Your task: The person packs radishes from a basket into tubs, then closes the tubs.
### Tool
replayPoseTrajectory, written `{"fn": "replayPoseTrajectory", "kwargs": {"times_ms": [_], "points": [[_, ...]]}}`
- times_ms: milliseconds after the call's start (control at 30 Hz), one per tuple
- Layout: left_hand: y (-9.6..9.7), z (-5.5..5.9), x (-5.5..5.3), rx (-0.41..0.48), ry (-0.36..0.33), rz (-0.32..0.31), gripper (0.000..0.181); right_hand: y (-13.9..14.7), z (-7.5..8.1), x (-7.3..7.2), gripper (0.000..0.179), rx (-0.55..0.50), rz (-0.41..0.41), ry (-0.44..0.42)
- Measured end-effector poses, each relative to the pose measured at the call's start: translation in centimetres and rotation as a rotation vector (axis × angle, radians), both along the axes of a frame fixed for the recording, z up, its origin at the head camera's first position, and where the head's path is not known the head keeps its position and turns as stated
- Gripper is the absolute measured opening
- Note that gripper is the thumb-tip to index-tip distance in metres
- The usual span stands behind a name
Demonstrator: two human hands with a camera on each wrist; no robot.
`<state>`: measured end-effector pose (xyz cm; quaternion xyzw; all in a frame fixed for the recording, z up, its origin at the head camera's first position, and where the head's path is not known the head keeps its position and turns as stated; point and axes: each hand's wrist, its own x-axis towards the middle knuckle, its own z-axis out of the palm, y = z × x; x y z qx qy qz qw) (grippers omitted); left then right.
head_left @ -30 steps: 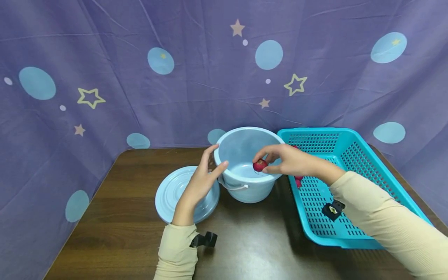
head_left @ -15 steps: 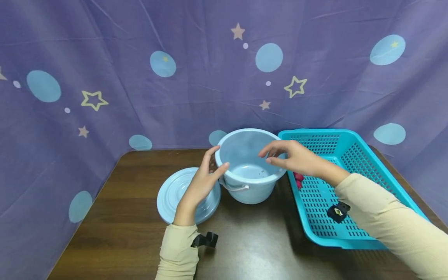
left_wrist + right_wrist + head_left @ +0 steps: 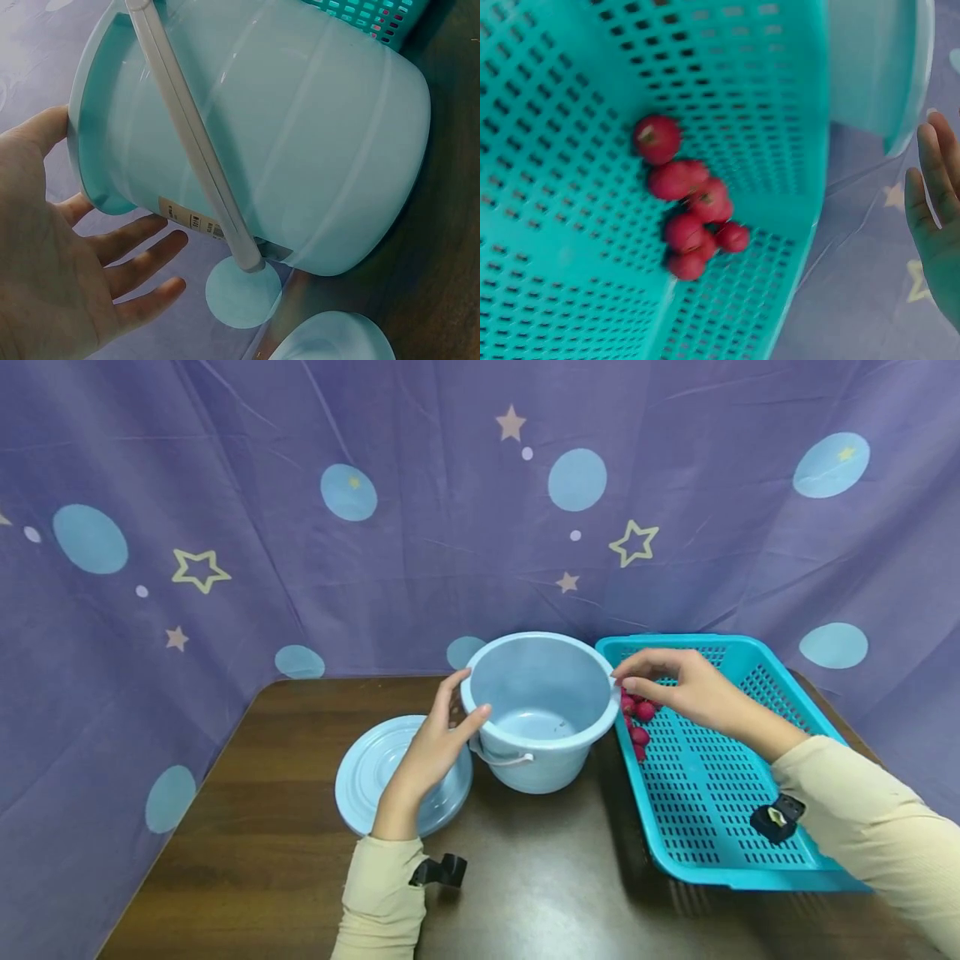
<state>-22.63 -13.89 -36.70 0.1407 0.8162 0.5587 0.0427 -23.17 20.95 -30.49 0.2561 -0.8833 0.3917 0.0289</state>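
A light blue bucket (image 3: 543, 764) stands upright mid-table, its white handle (image 3: 196, 139) hanging down the outside. Against the bucket's left rim rest the thumb and a fingertip of the left hand (image 3: 435, 752), the other fingers spread loosely beside the wall. Above the left edge of a turquoise basket (image 3: 705, 827), close to the bucket's right rim, hovers the right hand (image 3: 690, 689), fingers slightly bent with nothing in them. Several small red radishes (image 3: 686, 232) lie grouped along one side of the basket. The near wall hides part of the bucket's inside; no radish shows there.
A round light blue lid (image 3: 367, 772) lies on the brown wooden table (image 3: 247, 843), partly behind the left forearm. Behind the table hangs a purple cloth (image 3: 420, 527) with stars and dots. The basket stands right beside the bucket.
The right hand held a radish over the bucket a second ago and let it go. It has since moved right, over the basket. The left hand has stayed at the rim.
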Motion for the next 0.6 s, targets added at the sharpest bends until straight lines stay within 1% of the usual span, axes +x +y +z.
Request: {"fn": "replayPoseTrajectory", "kwargs": {"times_ms": [133,200,233,333,467,600], "points": [[0.0,0.3,0.0,0.002,-0.035,-0.011,0.070,1.2,-0.9,0.0,0.023,0.021,-0.040,-0.021],[0.0,0.6,0.1,0.005,-0.053,-0.020,0.070,1.7,-1.5,0.0,0.024,0.038,-0.064,-0.031],[0.1,0.8,0.2,0.004,-0.060,-0.023,0.070,1.9,-1.7,-0.1,0.025,0.046,-0.076,-0.036],[0.2,2.0,0.8,0.002,-0.069,-0.029,0.070,2.5,-2.6,-0.4,0.024,0.068,-0.096,-0.050],[0.4,3.4,1.7,-0.008,-0.073,-0.028,0.069,3.1,-3.9,-0.9,0.020,0.093,-0.083,-0.078],[0.5,3.7,2.0,-0.012,-0.073,-0.023,0.068,3.5,-5.4,-1.7,0.018,0.138,-0.050,-0.092]]}}
